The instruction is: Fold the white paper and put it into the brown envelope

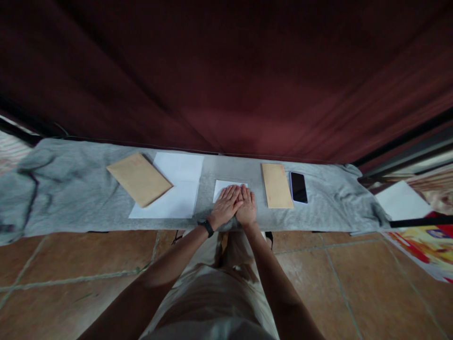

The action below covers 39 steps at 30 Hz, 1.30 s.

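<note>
A dark red panel (226, 85) stands beyond grey cloth (332, 189). The floor (307, 278) is brown-tiled, with pale joints (341, 285). Light is dim.

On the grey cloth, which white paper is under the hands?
The small white paper, partly covered by the left hand and right hand. The larger white sheet lies left of it, partly beneath a tan envelope.

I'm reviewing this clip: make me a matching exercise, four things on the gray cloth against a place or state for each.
1. Small white paper
2. Phone
3. Left brown envelope
4. Right brown envelope

A. Partly over the large white sheet
B. Partly covered by the left hand and right hand
C. Between right hand and phone
D. Dark screen

Pairs: 1-B, 2-D, 3-A, 4-C
</note>
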Available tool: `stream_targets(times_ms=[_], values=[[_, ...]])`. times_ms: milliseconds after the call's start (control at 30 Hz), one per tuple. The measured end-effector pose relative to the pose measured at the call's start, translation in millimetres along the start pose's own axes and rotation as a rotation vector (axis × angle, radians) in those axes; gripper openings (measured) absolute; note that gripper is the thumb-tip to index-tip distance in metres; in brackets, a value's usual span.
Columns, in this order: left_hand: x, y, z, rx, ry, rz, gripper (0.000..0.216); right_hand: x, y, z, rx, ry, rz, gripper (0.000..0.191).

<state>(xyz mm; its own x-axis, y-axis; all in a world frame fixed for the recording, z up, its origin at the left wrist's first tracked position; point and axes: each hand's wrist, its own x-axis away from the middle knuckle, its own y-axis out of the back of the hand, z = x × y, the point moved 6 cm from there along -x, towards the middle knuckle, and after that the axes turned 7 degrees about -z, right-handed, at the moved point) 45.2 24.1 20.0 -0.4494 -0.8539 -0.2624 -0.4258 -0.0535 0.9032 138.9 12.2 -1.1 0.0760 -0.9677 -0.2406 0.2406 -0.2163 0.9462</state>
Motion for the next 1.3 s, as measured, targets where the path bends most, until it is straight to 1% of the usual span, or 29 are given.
stream_targets(times_ms=[133, 333, 433, 633, 767, 867, 933, 1033, 1167, 1233, 1300], values=[[2.1, -5.0, 5.1, -0.034, 0.026, 0.013, 0.061, -0.7, -0.6, -0.2, 0.014, -0.013, 0.007, 0.056], [5.2, 2.6, 20.6, -0.095, 0.044, -0.035, 0.059, -2.1, 1.1, -1.3, 0.002, -0.078, -0.012, 0.055], [7.9, 4.4, 27.0, -0.118, 0.074, -0.032, 0.058, -0.3, 2.1, -3.6, -0.011, -0.104, -0.031, 0.055], [13.5, 10.0, 37.3, -0.137, 0.132, 0.006, 0.062, 4.7, 5.9, -16.2, -0.002, -0.125, -0.081, 0.056], [18.0, 14.3, 42.9, -0.140, 0.164, -0.004, 0.062, 7.7, 8.2, -26.3, 0.014, -0.144, -0.078, 0.057], [20.1, 15.0, 45.1, -0.148, 0.180, -0.014, 0.062, 5.9, 12.0, -27.6, 0.011, -0.161, -0.086, 0.056], [20.2, 14.1, 45.3, -0.153, 0.176, -0.014, 0.062, 0.9, 15.2, -22.6, -0.010, -0.153, -0.103, 0.056], [19.7, 12.6, 45.6, -0.165, 0.169, -0.014, 0.062, -10.9, 15.9, -3.4, -0.078, -0.062, -0.094, 0.055], [19.8, 12.6, 45.1, -0.190, 0.158, -0.003, 0.060, -21.7, 6.6, 27.6, -0.149, 0.087, -0.017, 0.054], [20.0, 13.5, 43.5, -0.207, 0.150, 0.009, 0.060, -22.3, 1.1, 36.7, -0.151, 0.122, 0.008, 0.054], [19.7, 14.6, 41.4, -0.232, 0.143, 0.018, 0.060, -21.0, -2.8, 39.3, -0.143, 0.124, 0.010, 0.052]])
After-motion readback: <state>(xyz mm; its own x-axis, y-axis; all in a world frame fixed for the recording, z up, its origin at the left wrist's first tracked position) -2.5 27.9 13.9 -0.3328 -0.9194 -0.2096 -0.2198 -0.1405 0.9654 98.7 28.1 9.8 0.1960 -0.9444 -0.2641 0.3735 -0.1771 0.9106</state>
